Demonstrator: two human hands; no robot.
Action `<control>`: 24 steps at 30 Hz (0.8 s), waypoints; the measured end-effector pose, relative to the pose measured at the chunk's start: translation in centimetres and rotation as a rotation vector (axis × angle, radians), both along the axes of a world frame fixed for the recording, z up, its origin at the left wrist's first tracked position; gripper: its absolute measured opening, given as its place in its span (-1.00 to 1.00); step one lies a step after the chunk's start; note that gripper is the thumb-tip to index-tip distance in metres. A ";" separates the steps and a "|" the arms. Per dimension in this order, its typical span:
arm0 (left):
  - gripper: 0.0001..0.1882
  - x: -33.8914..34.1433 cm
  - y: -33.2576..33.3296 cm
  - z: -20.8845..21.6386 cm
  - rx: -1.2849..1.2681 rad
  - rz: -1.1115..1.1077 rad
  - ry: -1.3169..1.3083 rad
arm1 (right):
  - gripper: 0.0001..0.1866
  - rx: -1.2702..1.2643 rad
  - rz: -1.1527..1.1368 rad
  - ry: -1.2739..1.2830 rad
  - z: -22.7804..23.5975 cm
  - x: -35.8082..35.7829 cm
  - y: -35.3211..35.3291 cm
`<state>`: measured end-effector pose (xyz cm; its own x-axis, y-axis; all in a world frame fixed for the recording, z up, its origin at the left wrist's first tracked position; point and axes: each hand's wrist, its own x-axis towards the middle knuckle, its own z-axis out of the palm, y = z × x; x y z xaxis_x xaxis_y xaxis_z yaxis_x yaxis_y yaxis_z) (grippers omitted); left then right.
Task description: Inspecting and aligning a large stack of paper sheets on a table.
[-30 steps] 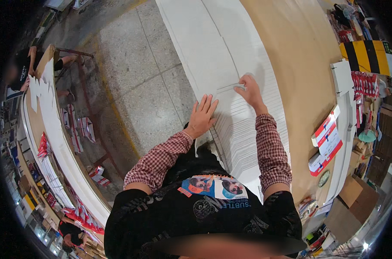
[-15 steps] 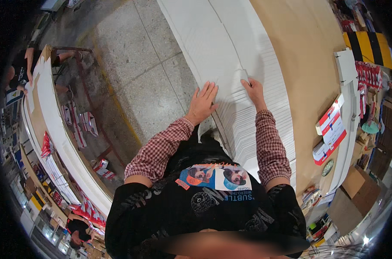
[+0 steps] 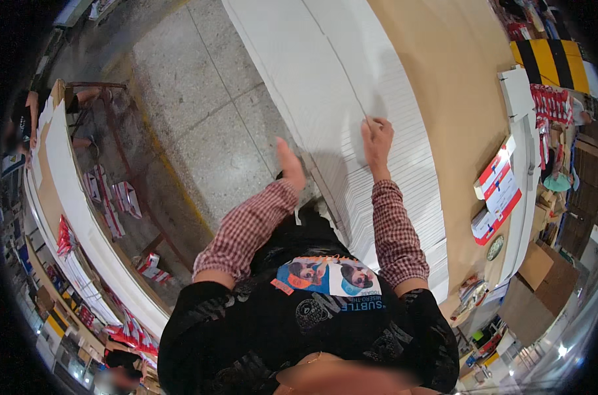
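Note:
A long run of overlapping white card sheets point(image 3: 312, 85), fanned into many stepped edges toward me, lies on a tan board. A thin dark line runs lengthwise along the top sheet. My right hand point(image 3: 378, 141) rests at the near end of that line, its fingers curled closed. Whatever it may hold is hidden by the fingers. Off the stack's left edge, my left hand point(image 3: 290, 164) hangs over the floor, turned edge-on and slightly blurred. Its fingers look stretched out, and nothing shows in it.
Tan board point(image 3: 437, 85) extends along the right of the sheets. Red, white and blue printed cartons point(image 3: 498, 196) lie on it, near a small round object point(image 3: 495, 247). At left stands another long bench point(image 3: 105, 230), with a person at its far end. Concrete floor point(image 3: 187, 99) lies between.
My left hand has lifted from the sheets' left edge, moved left and turned edge-on. My right hand has shifted slightly left, its fingers curled. The whole view has shifted a little.

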<state>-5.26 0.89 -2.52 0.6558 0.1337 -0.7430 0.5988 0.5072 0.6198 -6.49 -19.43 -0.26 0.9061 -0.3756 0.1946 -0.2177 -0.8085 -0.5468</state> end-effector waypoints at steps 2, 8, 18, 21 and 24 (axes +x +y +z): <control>-0.21 0.4 -1.7 0.0 0.007 -0.001 0.028 | -0.66 0.053 -0.020 0.010 -0.2 -0.2 1.0; -0.19 0.2 -0.5 -1.2 -0.042 0.018 0.064 | -0.76 0.374 -0.077 -0.110 1.6 -1.5 -1.2; -0.32 -2.7 1.0 5.7 1.074 -1.323 -1.233 | -0.85 0.255 0.316 0.070 2.6 -0.4 -3.2; -0.28 -3.0 1.1 5.2 1.142 -1.395 -1.191 | -0.84 0.406 0.200 0.309 3.1 -0.1 -3.9; -0.26 -2.6 1.5 5.0 1.130 -1.517 -1.198 | -0.81 0.593 0.039 0.445 2.6 -1.5 -4.2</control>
